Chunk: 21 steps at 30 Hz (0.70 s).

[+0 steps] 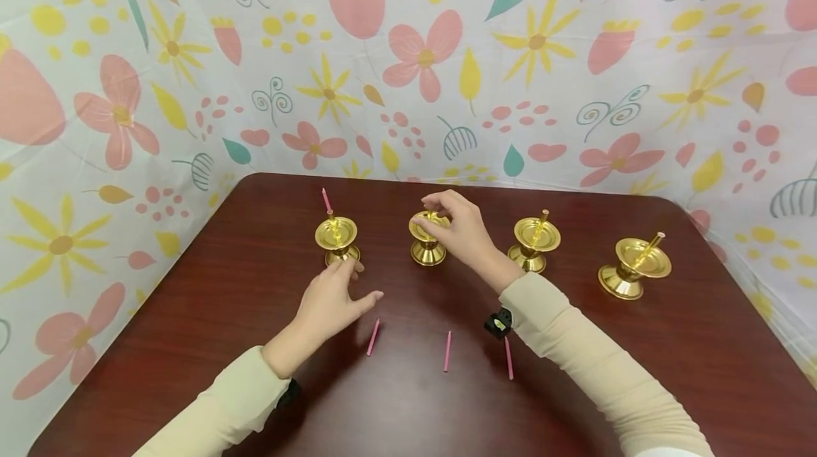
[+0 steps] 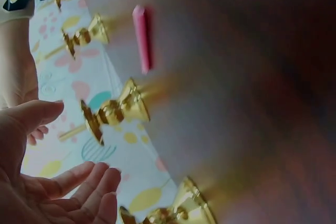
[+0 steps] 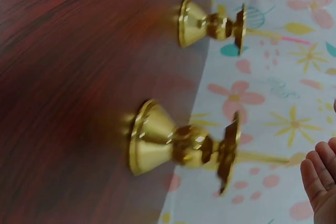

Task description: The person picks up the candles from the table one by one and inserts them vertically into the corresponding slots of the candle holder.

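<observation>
Over the second brass candle holder (image 1: 428,253) from the left is my right hand (image 1: 464,226), empty, its thumb and fingers loosely spread near the holder's upright stem. The right wrist view shows its fingers (image 3: 312,179) apart from the stem tip. My left hand (image 1: 328,304) is empty too, thumb spread away from the fingers, just in front of the leftmost candle holder (image 1: 336,235). A slim pink candle (image 1: 327,200) stands on top of that holder's stem. Three more pink candles lie on the table: a left one (image 1: 373,338), a middle one (image 1: 447,352) and a right one (image 1: 508,360).
Two further brass candle holders without candles stand at the right, one beyond my right wrist (image 1: 537,235) and one farther right (image 1: 624,283). The dark wooden table (image 1: 191,322) ends at the back against a flower-printed cloth (image 1: 408,59).
</observation>
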Available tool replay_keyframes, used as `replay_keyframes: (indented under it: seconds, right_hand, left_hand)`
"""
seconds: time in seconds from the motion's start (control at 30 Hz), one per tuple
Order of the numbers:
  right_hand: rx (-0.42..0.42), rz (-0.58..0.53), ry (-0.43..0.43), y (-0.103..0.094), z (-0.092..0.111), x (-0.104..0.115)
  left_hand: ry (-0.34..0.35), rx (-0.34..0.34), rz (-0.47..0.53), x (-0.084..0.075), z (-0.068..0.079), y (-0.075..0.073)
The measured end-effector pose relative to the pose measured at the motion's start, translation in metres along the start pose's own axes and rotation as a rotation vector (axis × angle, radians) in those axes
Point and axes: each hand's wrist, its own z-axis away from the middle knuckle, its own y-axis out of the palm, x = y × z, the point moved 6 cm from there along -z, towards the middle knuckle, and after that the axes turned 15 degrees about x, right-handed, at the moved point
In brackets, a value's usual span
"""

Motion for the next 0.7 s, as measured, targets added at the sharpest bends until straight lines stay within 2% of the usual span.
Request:
replay_keyframes:
  seconds: [0.13, 0.43, 0.7]
  right_hand:
    - [-0.006, -0.003, 0.008, 0.0, 0.005, -0.017]
    - [0.072, 0.004, 0.217, 0.003, 0.015, -0.062]
    - [0.169, -0.055, 0.28, 0.015, 0.015, -0.076]
  left_hand:
    - [-0.032, 0.079, -0.008, 0.004, 0.002, 0.015]
    - [-0.062, 0.252, -0.032, 0.005, 0.008, 0.036]
    - [-0.063, 0.326, -0.08, 0.004, 0.011, 0.043]
